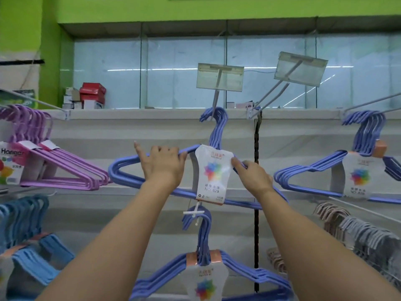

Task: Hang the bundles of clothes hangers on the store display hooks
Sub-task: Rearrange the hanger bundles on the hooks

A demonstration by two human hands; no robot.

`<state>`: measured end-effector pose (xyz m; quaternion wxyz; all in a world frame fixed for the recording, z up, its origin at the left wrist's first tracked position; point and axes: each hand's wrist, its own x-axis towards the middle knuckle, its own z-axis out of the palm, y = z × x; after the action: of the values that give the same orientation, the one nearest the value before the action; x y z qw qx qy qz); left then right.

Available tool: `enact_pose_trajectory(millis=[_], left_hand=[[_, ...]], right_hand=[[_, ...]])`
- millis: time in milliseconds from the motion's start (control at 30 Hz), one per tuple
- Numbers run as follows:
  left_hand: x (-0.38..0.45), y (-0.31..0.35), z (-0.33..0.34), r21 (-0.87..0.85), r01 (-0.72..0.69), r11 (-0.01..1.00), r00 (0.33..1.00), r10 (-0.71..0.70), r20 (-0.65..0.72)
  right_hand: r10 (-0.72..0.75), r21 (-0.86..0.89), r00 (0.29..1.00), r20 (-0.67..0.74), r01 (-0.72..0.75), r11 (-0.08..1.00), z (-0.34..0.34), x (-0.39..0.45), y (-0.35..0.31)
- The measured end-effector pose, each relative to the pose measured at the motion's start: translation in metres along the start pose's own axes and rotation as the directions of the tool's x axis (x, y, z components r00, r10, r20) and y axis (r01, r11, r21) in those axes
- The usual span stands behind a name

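Head cam: I'm gripping the blue hanger bundle (138, 170) with left hand (161, 164) and right hand (252, 175), seating it on the display hook (214, 105), letting go next probably.

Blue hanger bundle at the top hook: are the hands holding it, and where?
Yes. The left hand grips the blue hanger bundle on its left shoulder; the right hand grips the right shoulder beside the label.

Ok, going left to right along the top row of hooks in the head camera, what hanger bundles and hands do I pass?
Purple hanger bundles → left hand → white label of the blue bundle both hands grip → right hand → another blue bundle hanging at the right.
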<state>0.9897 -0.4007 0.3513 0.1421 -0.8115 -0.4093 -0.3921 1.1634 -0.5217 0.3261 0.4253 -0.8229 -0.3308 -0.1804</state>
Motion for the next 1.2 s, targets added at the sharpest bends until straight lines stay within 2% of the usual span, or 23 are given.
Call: enact_pose_trajectory(millis=[167, 300, 467, 567, 700, 867, 967, 1200], left_hand=[[0.006, -0.003, 0.007, 0.009, -0.022, 1.0, 0.999, 0.022, -0.03], [0.008, 0.005, 0.004, -0.074, -0.019, 0.997, 0.995, 0.011, -0.097], [0.009, 0.014, -0.005, -0.226, -0.03, 0.974, 0.984, -0.012, -0.18], [0.007, 0.014, -0.01, -0.32, -0.097, 0.943, 0.979, 0.033, -0.202], [-0.006, 0.017, -0.016, -0.331, -0.223, 0.917, 0.968, 0.168, -0.189], [-0.02, 0.02, -0.028, -0.331, -0.206, 0.921, 0.976, 0.17, -0.133], [-0.034, 0.022, -0.034, -0.308, -0.191, 0.932, 0.971, 0.132, -0.2], [-0.08, 0.019, -0.072, -0.258, -0.228, 0.939, 0.902, 0.103, -0.42]], right_hand=[[-0.001, 0.072, 1.0, -0.003, 0.001, 0.997, 0.002, 0.007, 0.004], [0.047, 0.152, 0.988, -0.144, -0.025, 0.988, 0.003, 0.001, -0.001], [0.122, 0.212, 0.963, -0.242, -0.07, 0.975, 0.004, -0.006, -0.007], [0.222, 0.267, 0.915, -0.336, -0.134, 0.954, 0.003, -0.014, -0.004], [0.318, 0.301, 0.845, -0.43, -0.198, 0.933, -0.002, -0.034, 0.009], [0.341, 0.304, 0.821, -0.458, -0.216, 0.928, -0.01, -0.065, 0.01], [0.373, 0.371, 0.808, -0.455, -0.209, 0.905, -0.014, -0.083, 0.005], [0.38, 0.47, 0.807, -0.452, -0.146, 0.87, -0.033, -0.136, -0.012]])
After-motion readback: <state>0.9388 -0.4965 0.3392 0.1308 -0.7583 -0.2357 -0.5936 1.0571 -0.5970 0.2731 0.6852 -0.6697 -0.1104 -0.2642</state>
